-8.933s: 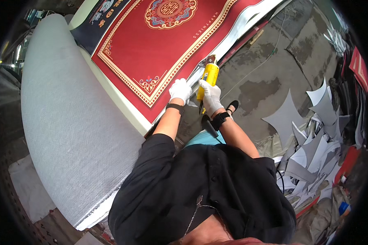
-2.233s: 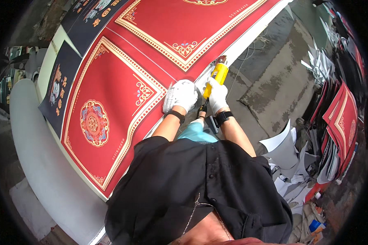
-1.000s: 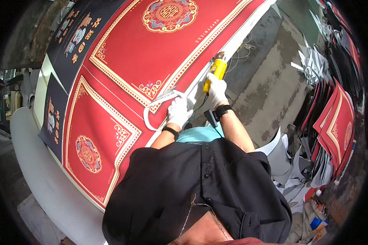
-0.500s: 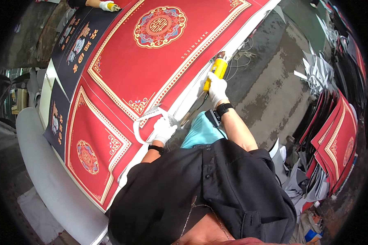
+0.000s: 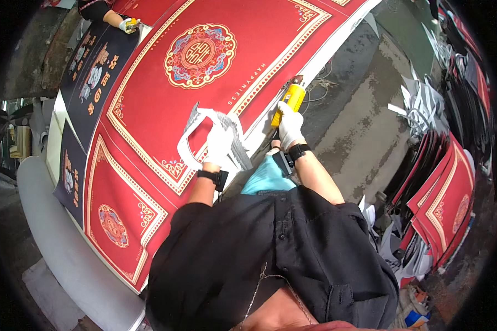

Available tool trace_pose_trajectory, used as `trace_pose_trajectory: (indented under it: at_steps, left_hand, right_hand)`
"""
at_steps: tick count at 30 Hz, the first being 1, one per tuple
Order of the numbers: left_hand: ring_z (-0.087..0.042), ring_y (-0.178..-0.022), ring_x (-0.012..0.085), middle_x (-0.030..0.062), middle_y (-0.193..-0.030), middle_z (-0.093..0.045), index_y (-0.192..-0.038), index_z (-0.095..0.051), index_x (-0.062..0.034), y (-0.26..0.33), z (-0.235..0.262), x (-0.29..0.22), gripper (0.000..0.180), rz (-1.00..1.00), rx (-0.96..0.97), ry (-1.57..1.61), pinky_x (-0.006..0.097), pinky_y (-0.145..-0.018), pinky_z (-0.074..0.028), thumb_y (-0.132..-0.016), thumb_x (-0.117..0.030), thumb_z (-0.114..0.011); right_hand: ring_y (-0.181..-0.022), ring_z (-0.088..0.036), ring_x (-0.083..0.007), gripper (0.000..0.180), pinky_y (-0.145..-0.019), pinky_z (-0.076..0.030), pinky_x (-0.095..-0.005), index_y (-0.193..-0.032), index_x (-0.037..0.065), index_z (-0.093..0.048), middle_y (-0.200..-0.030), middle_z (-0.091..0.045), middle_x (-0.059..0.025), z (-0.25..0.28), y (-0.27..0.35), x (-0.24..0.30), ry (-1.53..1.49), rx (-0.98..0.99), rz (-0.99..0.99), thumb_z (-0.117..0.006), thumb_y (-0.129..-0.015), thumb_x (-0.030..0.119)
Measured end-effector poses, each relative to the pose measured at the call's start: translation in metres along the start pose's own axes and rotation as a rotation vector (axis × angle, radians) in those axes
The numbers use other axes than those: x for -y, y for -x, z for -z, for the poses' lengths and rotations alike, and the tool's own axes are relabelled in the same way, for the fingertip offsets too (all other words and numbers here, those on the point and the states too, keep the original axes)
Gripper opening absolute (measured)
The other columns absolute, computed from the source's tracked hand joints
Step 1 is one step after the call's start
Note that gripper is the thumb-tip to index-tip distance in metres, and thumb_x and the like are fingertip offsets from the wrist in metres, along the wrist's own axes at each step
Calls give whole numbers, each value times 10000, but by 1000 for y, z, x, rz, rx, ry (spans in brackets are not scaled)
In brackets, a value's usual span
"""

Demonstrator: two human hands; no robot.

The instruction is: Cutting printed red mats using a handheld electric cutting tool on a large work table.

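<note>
A rug-making workshop: printed red carpets (image 5: 204, 94) lie spread across a long worktop (image 5: 55, 243), cut white trimmings (image 5: 419, 105) litter the concrete floor (image 5: 359, 127) at two o'clock, and finished mats (image 5: 442, 209) are stacked at four o'clock.

- My left hand (image 5: 220, 144) sits over the near edge of the big mat (image 5: 204, 83), w/ a curled trimmed strip (image 5: 196, 140) in it.
- My right hand (image 5: 290, 126) is just right of it, on the cutter (image 5: 287, 102) at the mat's right edge.
- 2nd mat (image 5: 113, 220) lies left of my left arm, on the same table (image 5: 66, 254).
- Co-worker's hand (image 5: 130, 24) at the far left end, well apart.
- Stacked mats (image 5: 444, 207) + offcuts (image 5: 419, 105) on the floor, far right.
</note>
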State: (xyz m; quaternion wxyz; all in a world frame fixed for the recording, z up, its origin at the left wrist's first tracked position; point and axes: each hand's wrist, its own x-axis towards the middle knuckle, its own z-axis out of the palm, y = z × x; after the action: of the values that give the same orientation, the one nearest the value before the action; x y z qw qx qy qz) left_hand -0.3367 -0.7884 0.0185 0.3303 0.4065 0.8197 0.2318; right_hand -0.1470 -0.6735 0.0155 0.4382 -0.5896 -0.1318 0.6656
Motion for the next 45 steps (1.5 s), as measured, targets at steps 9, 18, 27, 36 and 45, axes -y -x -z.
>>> trace_pose_trajectory:
  at_steps: [9, 18, 27, 36, 45]
  left_hand:
    - [-601, -1009, 419, 264, -1102, -612, -1396, -319, 24, -74, -51, -78, 656, -228, 128, -76, 445, -874, -499, -852, -222, -591]
    - [-598, -946, 323, 137, -987, -548, -1088, -522, -77, -105, -113, -135, 335, -477, 306, -533, 469, -755, -514, -826, -266, -612]
    - [-552, -1015, 326, 140, -1074, -493, -1096, -493, -86, -105, -132, -155, 461, -332, 153, -614, 454, -784, -498, -765, -331, -701]
    - [-556, -1051, 352, 170, -1069, -521, -1041, -538, -91, -136, -138, -165, 420, -125, 242, -611, 483, -833, -493, -816, -426, -654]
    - [-587, -1051, 374, 202, -1121, -543, -1123, -460, -60, -147, -156, -175, 454, 115, 233, -764, 466, -872, -504, -759, -216, -683]
  right_hand:
    - [-651, -603, -184, 328, -583, -515, -325, -1009, -29, -597, -820, -611, -70, 11, -69, 23, 142, -59, 57, -720, -809, 200]
    - [-639, -604, -163, 273, -573, -496, -310, -924, -15, -624, -776, -622, -61, 5, -107, 57, 237, -112, 134, -725, -805, 208]
    - [-679, -598, -171, 322, -634, -490, -326, -920, -42, -624, -800, -640, -80, 10, -151, 90, 190, -119, 135, -718, -762, 222]
    - [-624, -601, -157, 268, -552, -500, -303, -894, -33, -603, -760, -624, -72, 10, -192, 154, 157, -58, 162, -705, -777, 186]
    - [-576, -596, -164, 254, -519, -500, -305, -881, -35, -582, -716, -618, -78, 32, -249, 198, 130, -19, 131, -724, -718, 99]
